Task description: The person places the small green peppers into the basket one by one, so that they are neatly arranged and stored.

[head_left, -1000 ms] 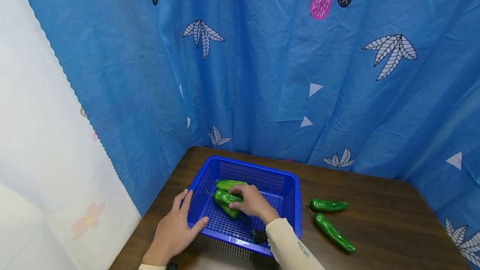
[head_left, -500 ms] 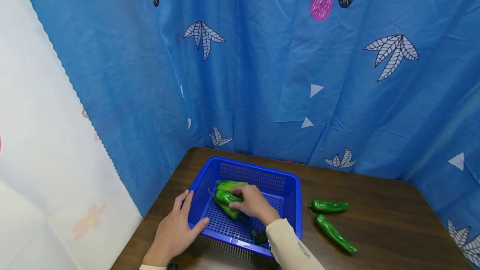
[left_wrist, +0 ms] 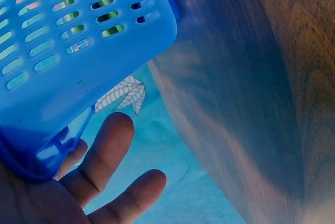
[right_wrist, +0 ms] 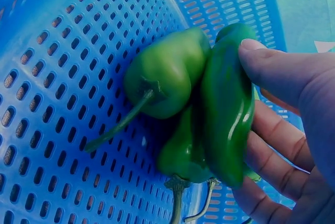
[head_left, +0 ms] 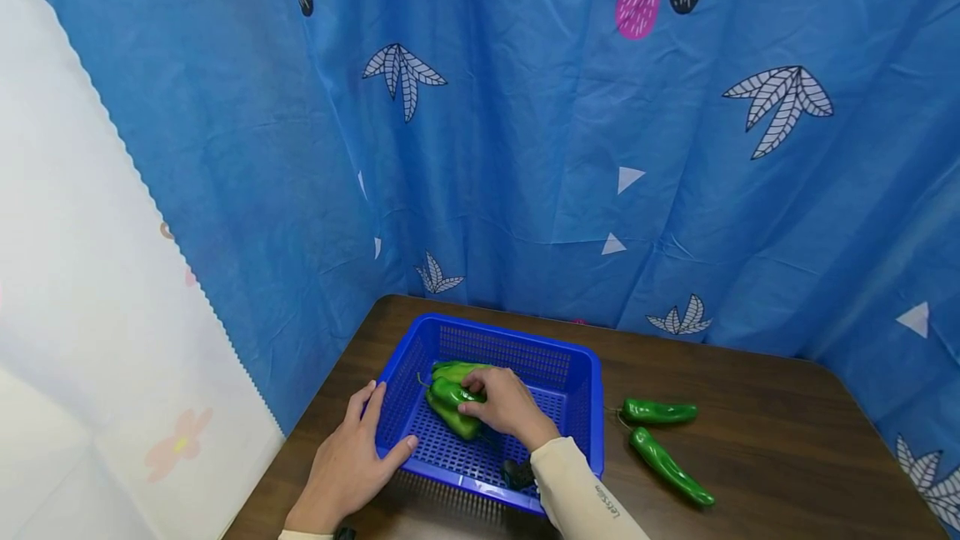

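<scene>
My right hand (head_left: pixel 506 408) reaches into the blue plastic basket (head_left: pixel 597 398) and pinches a glossy green pepper (right_wrist: pixel 227 103) between thumb and fingers. In the right wrist view, a paler green pepper (right_wrist: pixel 167 77) with a long stem lies beside it, and another dark green pepper (right_wrist: pixel 183 153) is partly behind it. The head view shows a light green pepper (head_left: pixel 450 371) at the back of this group. At the basket's near left corner, my left hand (head_left: pixel 347 461) rests against the rim, fingers straight and spread, thumb over the front edge.
Two long green peppers, one lying crosswise (head_left: pixel 660 412) and one slanted (head_left: pixel 671 467), are on the brown wooden table (head_left: pixel 787 432) right of the basket. A blue patterned curtain (head_left: pixel 525 157) hangs behind the table, and a white cloth (head_left: pixel 90 290) is at the left.
The pepper in my right hand has shifted slightly toward the pepper in front of it, and the two now lie closer together. The left hand and the basket stay in place.
</scene>
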Tool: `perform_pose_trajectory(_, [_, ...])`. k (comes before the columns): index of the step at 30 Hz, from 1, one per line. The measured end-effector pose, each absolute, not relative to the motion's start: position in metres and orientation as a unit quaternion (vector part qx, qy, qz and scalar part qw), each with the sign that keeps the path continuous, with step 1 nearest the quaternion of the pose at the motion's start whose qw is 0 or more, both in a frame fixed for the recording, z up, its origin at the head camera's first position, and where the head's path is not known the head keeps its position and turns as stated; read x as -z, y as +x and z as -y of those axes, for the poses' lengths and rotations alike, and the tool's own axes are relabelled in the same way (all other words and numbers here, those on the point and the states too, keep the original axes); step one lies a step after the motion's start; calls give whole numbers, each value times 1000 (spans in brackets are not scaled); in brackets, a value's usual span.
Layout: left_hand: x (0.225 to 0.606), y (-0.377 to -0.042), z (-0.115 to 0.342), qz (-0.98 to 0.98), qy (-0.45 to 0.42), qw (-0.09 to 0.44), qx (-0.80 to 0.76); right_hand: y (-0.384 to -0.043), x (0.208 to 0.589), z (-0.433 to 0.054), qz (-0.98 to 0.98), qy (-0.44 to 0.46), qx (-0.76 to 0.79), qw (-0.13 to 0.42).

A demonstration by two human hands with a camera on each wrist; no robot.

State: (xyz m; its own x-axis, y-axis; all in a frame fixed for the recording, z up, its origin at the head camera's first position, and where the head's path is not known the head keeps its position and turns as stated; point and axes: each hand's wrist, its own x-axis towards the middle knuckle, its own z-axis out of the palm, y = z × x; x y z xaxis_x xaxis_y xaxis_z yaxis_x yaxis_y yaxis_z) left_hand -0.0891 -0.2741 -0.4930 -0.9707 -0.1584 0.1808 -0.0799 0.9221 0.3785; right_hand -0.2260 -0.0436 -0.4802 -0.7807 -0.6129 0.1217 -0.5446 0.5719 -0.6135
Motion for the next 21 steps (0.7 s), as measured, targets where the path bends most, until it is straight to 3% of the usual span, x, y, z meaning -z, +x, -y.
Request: perform_pose_trajectory(21, [494, -89, 275, 976, 59, 100, 186, -222, 473, 39, -884, -327, 332, 48])
